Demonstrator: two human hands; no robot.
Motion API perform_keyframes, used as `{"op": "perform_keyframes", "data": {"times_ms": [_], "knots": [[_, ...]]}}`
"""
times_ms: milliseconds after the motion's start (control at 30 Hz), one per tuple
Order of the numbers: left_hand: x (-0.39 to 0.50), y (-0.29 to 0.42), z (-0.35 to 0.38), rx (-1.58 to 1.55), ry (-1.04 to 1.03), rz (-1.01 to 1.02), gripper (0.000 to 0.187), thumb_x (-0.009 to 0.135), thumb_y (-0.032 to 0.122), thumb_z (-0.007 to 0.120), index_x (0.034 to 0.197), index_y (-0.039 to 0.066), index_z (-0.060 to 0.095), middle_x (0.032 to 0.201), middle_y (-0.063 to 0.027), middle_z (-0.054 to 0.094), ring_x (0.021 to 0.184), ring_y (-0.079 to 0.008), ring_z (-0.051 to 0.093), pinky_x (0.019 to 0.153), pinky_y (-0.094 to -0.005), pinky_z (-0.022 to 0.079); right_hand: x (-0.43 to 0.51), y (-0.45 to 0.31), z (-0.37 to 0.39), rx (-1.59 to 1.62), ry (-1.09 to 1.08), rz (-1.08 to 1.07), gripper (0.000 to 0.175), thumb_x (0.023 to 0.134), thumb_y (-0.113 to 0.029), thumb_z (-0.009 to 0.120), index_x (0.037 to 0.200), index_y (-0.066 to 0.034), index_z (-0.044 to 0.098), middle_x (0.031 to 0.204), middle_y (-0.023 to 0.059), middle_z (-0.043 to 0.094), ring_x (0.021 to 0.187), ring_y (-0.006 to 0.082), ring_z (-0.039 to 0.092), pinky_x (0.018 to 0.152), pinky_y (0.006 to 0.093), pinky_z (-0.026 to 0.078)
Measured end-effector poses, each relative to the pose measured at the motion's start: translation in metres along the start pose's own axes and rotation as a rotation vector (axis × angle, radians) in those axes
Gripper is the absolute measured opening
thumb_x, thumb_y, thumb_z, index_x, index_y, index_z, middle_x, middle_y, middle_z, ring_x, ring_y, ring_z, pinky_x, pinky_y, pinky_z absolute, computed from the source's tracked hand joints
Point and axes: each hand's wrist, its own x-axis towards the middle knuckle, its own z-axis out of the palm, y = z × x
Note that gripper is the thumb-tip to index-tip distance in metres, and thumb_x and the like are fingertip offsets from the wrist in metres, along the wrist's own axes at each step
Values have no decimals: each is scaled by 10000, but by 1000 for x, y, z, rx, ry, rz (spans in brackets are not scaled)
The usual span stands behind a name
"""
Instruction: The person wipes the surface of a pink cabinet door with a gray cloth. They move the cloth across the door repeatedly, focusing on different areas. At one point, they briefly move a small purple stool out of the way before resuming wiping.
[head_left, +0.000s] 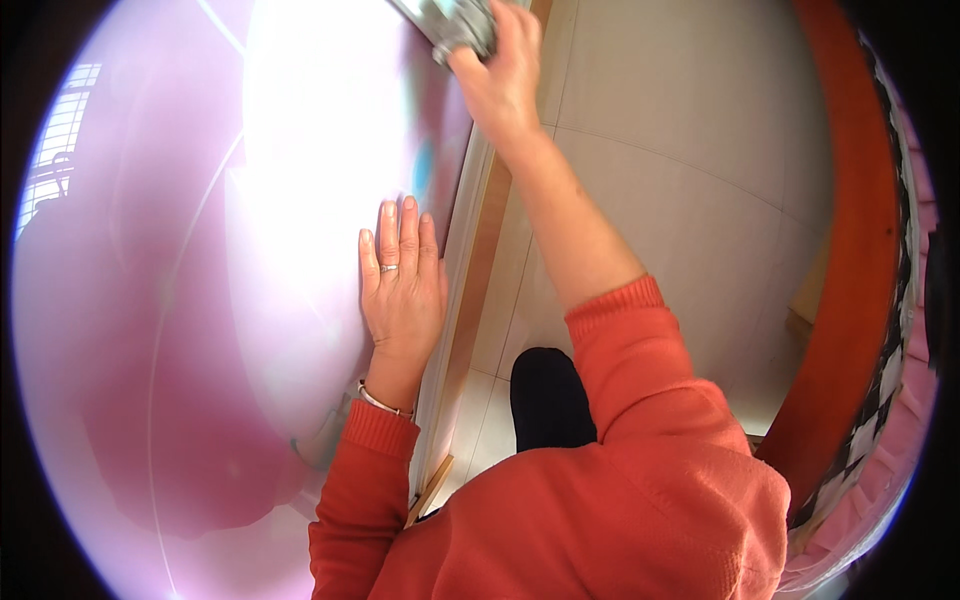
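Observation:
My left hand lies flat, fingers extended, against a glossy pink and white panel. It holds nothing; a ring and a bracelet show on it. Further up, my right hand grips a crumpled grey cloth at the panel's edge. The cloth is slightly blurred, and the top of the frame cuts it off. A blue spot shows on the panel just beyond my left fingertips.
Bright glare and a window's reflection cover parts of the panel. A wood-toned strip runs along its edge. Pale floor tiles lie to the right, bordered by a reddish wooden frame and pink ruffled fabric. My dark-clad leg shows below.

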Motion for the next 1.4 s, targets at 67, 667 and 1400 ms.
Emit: {"op": "perform_keyframes", "data": {"times_ms": [67,667,1400], "knots": [[10,0,4,19,1,0,553,799,141,652,1319,17,509,1482,-138,391,1411,-319,293,1127,-537,213,25,-2,14,17,-233,-123,566,748,-83,667,1277,10,491,1279,230,475,1130,391,520,989,398,424],[27,8,15,169,-99,-46,580,820,224,656,1347,47,490,1507,-61,351,1447,-278,207,1126,-565,165,-5,9,6,-10,-103,-19,409,693,-96,674,1085,-4,601,1080,159,564,989,333,575,869,381,488],[93,5,13,69,80,-23,622,842,199,624,1406,49,412,1483,-102,387,1416,-267,282,1159,-495,165,-13,27,17,44,-13,-51,476,678,-56,624,1150,-16,579,1139,187,542,1036,359,548,899,396,469]]}}
